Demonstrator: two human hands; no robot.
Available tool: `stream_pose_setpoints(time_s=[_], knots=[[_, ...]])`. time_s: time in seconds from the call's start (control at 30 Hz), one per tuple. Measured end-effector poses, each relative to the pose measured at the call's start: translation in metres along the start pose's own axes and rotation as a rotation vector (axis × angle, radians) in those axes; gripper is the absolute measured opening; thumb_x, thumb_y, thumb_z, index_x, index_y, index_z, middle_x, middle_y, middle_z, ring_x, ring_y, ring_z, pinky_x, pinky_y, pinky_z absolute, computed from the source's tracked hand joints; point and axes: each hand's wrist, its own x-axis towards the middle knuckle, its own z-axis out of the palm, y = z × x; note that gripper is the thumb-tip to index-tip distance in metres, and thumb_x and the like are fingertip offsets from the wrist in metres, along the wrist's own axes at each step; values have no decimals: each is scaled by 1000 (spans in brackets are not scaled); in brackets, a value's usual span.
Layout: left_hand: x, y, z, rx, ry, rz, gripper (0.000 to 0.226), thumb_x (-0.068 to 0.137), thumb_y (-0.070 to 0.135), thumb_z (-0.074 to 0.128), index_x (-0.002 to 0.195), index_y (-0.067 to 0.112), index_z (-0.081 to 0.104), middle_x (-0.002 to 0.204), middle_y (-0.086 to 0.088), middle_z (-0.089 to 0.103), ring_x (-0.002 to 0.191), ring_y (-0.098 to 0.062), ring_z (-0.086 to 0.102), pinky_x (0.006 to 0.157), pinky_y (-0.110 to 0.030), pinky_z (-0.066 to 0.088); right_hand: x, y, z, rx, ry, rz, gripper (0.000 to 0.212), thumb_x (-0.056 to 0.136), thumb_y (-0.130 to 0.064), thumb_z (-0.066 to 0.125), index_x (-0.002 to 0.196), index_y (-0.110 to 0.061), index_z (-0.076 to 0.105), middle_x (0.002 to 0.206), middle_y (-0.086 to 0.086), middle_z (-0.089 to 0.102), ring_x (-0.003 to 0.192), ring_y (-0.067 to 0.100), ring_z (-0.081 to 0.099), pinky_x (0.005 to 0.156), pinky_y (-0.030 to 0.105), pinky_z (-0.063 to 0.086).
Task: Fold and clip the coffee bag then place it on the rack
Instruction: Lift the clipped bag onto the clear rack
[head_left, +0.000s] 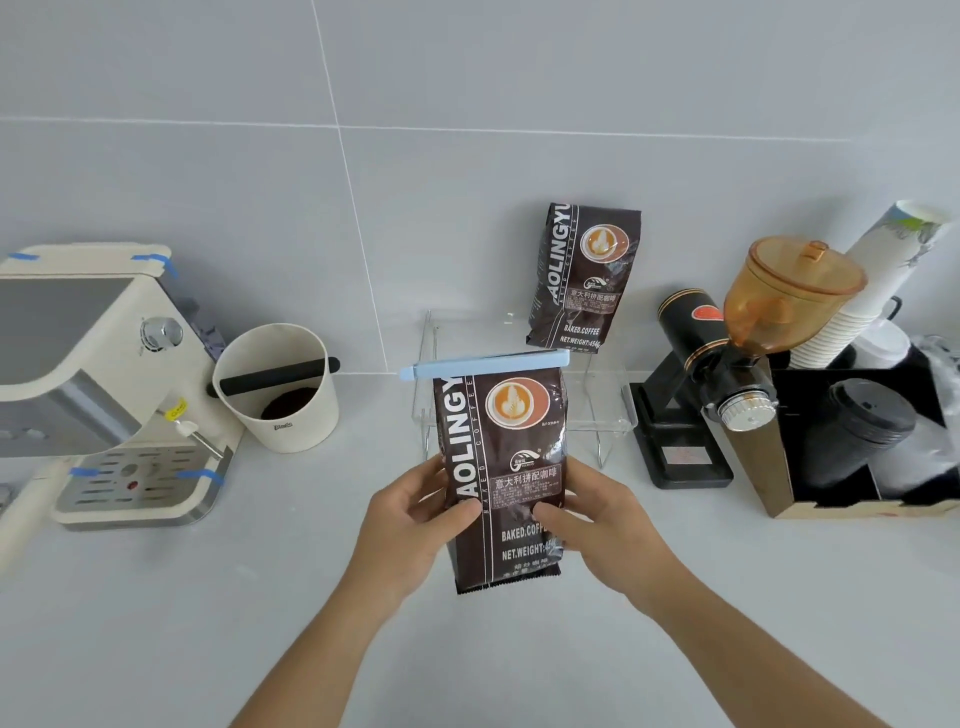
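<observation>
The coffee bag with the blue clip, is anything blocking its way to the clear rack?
Nothing visible blocks it. Both hands, left hand and right hand, hold the clipped coffee bag just in front of the clear rack. A second coffee bag stands on the rack's right side; the left side looks free.

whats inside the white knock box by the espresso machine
Inside the white knock box, a black bar crosses the opening above dark coffee grounds. Its wall hides the rest of the bottom.
</observation>
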Motion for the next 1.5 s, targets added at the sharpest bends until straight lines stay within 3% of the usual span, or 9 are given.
stream_pose_setpoints(time_s=[0.13,0.3,0.53,0.8,0.97,1.07,1.23,1.4,1.5], knots=[[11,35,2,58,-12,93,44,79,-2,70,118,19,67,109,10,76,103,-11,70,86,-21,55,14,-28,-10,-1,-17,-21,39,86,-18,63,121,-35,62,118,-6,70,112,27,63,89,60,55],[30,72,6,127,-16,161,44,81,8,72,122,22,65,112,10,75,107,-8,68,98,-29,48,35,-61,-18,-14,33,-89,38,92,-10,60,114,-40,64,113,-11,72,110,23,65,92,55,56],[63,111,10,192,18,200,32,80,21,74,110,33,71,104,15,77,102,-7,69,92,-26,50,69,-96,-22,-48,62,-175,42,93,-9,60,114,-45,63,111,-14,72,109,20,66,93,49,56],[105,126,17,174,117,243,15,82,16,72,91,27,75,86,19,78,83,4,72,65,-5,49,121,-101,-23,-88,148,-210,46,91,-10,62,123,-42,59,112,-16,72,108,15,66,96,47,55],[136,127,12,226,132,218,16,82,15,72,81,31,74,77,20,78,76,1,73,61,-8,51,148,-92,-19,-151,204,-229,48,91,-9,61,127,-40,57,115,-17,72,106,6,66,88,24,56],[154,127,8,266,134,182,12,83,17,72,85,28,75,82,14,79,77,-2,73,57,-5,49,162,-86,-16,-136,212,-219,52,91,-5,61,129,-39,55,114,-16,72,105,3,67,80,10,53],[176,125,2,319,127,143,13,84,24,71,96,28,74,91,12,77,70,5,71,50,-3,46,186,-77,-13,-158,237,-194,57,90,-6,61,130,-46,52,114,-20,71,108,2,65,95,30,55],[197,117,3,290,137,135,18,84,24,70,101,30,72,91,15,75,75,0,73,53,-7,50,205,-72,-11,-139,290,-194,68,90,-2,60,116,-64,49,111,-28,70,107,-3,64,95,29,52],[206,111,5,287,135,130,19,84,25,70,102,27,71,91,14,75,79,-3,73,56,-10,52,213,-66,-10,-163,301,-191,64,90,-3,61,126,-55,50,113,-25,70,109,-5,62,96,30,53]])
